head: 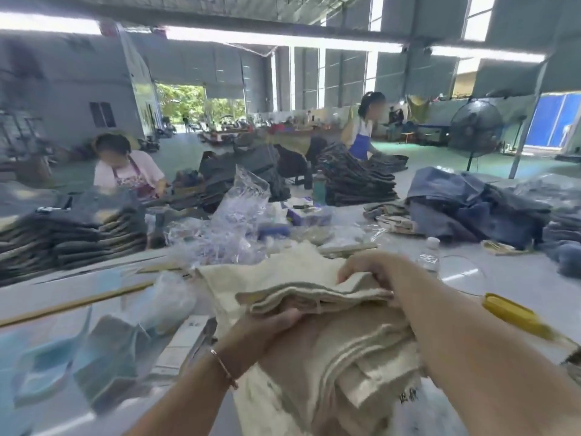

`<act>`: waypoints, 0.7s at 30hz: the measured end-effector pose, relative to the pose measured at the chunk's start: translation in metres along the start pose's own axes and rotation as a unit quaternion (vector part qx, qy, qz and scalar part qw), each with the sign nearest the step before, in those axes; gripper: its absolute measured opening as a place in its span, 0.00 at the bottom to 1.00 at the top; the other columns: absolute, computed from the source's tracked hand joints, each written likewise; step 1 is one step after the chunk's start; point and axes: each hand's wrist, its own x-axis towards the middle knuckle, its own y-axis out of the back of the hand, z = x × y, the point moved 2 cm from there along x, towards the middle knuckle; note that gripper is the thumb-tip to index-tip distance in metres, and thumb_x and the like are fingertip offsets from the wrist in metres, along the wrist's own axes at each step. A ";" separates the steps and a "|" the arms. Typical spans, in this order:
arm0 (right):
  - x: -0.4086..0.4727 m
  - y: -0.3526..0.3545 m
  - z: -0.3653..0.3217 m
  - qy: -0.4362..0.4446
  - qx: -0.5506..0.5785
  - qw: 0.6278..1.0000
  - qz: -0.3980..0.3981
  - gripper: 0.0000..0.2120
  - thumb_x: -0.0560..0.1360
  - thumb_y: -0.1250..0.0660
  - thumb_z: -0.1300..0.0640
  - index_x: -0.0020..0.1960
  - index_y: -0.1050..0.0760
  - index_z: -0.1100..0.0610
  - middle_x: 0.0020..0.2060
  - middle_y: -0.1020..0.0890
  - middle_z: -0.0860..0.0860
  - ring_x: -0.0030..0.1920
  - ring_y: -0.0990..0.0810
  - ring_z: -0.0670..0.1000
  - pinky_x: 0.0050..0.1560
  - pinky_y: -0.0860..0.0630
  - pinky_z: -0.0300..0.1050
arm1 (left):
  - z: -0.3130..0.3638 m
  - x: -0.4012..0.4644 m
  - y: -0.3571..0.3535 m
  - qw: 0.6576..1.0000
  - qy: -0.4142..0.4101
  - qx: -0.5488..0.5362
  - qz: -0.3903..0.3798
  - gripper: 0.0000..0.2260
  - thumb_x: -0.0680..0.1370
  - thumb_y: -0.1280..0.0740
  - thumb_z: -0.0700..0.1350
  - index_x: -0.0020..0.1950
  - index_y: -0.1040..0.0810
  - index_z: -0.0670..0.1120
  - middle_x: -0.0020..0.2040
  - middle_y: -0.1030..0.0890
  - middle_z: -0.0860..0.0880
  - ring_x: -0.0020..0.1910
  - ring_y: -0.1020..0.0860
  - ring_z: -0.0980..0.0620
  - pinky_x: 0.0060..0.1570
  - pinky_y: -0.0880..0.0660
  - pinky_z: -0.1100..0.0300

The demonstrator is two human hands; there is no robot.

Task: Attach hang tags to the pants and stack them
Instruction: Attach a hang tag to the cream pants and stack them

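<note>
A folded pair of beige pants (311,294) is lifted just above a pile of more beige pants (355,366) on the white table in front of me. My left hand (267,328) is under its near edge, fingers tucked into the folded layers. My right hand (371,272) grips the right end of the fold from above, fingers curled over the cloth. A yellow-handled tagging tool (515,313) lies on the table to the right of my right forearm. No hang tag can be made out on the pants.
Clear plastic bags (232,221) are heaped beyond the pants. Stacks of dark jeans (69,234) stand at left and loose jeans (465,209) at right. A plastic bottle (429,256), a wooden stick (78,302) and blue folded items (103,354) lie nearby. Two people work at the far tables.
</note>
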 end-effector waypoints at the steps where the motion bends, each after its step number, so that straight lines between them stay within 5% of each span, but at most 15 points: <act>1: -0.002 0.001 0.002 0.014 0.015 1.000 -0.005 0.13 0.75 0.37 0.61 0.31 0.25 0.59 0.21 0.24 0.52 0.22 0.25 0.49 0.25 0.30 0.36 | 0.004 -0.003 0.002 0.995 -0.003 -0.096 -0.018 0.33 0.63 0.21 0.60 0.63 0.20 0.45 0.63 0.21 0.40 0.64 0.23 0.44 0.63 0.26 0.52; 4: -0.013 0.008 0.008 0.063 0.089 0.993 -0.036 0.22 0.76 0.42 0.63 0.25 0.24 0.58 0.21 0.25 0.52 0.21 0.25 0.48 0.23 0.29 0.35 | 0.011 -0.015 0.013 0.936 0.004 -0.348 -0.059 0.51 0.67 0.34 0.73 0.75 0.37 0.36 0.74 0.38 0.32 0.75 0.40 0.34 0.73 0.42 0.40; 7: -0.018 0.006 0.020 0.074 0.114 0.990 -0.042 0.22 0.76 0.42 0.64 0.25 0.23 0.58 0.22 0.22 0.53 0.21 0.23 0.49 0.23 0.28 0.35 | 0.000 -0.007 0.017 0.911 0.083 -0.402 0.043 0.42 0.73 0.40 0.70 0.70 0.29 0.37 0.69 0.28 0.34 0.69 0.29 0.36 0.68 0.34 0.41; 10: -0.025 0.008 0.023 0.088 0.125 0.986 -0.063 0.18 0.72 0.39 0.63 0.26 0.21 0.59 0.24 0.21 0.54 0.23 0.22 0.49 0.24 0.26 0.36 | 0.020 0.011 0.004 0.940 0.164 -0.266 0.137 0.19 0.80 0.38 0.50 0.61 0.22 0.36 0.55 0.17 0.39 0.53 0.19 0.44 0.61 0.27 0.51; 13: -0.031 0.013 0.020 0.114 0.173 0.977 -0.060 0.17 0.73 0.39 0.60 0.29 0.19 0.61 0.26 0.19 0.54 0.24 0.20 0.49 0.25 0.25 0.36 | 0.057 0.029 0.002 0.980 0.083 -0.096 0.150 0.17 0.80 0.41 0.37 0.34 0.18 0.38 0.29 0.19 0.46 0.27 0.20 0.52 0.31 0.23 0.65; 16: -0.032 0.015 0.016 0.155 0.288 0.945 -0.033 0.09 0.74 0.37 0.62 0.43 0.19 0.62 0.33 0.16 0.56 0.30 0.18 0.52 0.32 0.20 0.40 | 0.090 0.031 0.002 0.964 -0.087 0.058 0.246 0.09 0.75 0.34 0.33 0.49 0.18 0.46 0.42 0.16 0.47 0.40 0.19 0.50 0.36 0.22 0.61; 18: -0.034 0.020 0.020 0.176 0.288 0.940 -0.047 0.12 0.69 0.33 0.62 0.51 0.19 0.62 0.40 0.15 0.57 0.36 0.16 0.54 0.39 0.19 0.45 | 0.077 0.013 0.000 0.937 -0.182 0.119 0.274 0.18 0.72 0.29 0.38 0.60 0.20 0.51 0.48 0.15 0.50 0.45 0.18 0.53 0.41 0.21 0.61; 21: -0.041 0.030 0.038 0.115 0.190 0.970 -0.104 0.18 0.60 0.29 0.60 0.50 0.17 0.64 0.38 0.16 0.59 0.34 0.17 0.56 0.37 0.19 0.45 | 0.017 -0.018 -0.012 0.960 -0.180 -0.053 0.208 0.29 0.71 0.27 0.40 0.72 0.29 0.48 0.60 0.18 0.44 0.56 0.19 0.45 0.50 0.20 0.50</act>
